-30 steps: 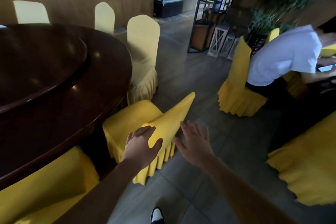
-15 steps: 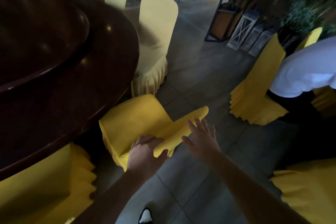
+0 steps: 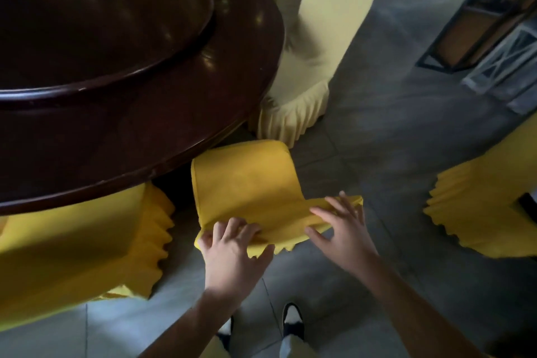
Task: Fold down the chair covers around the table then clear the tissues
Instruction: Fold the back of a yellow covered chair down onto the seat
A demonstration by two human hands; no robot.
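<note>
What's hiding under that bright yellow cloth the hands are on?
Only the yellow cover shows, shaped like a chair seat, with the left hand and right hand on it. The chair beneath is fully covered.

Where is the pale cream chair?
In the head view, the pale cream chair stands upright at the round table's right edge, just beyond the yellow chair cover the hands are working on.

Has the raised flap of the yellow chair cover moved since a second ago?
Yes. The flap has gone down toward the chair seat beside the table, under the left hand and right hand.
</note>
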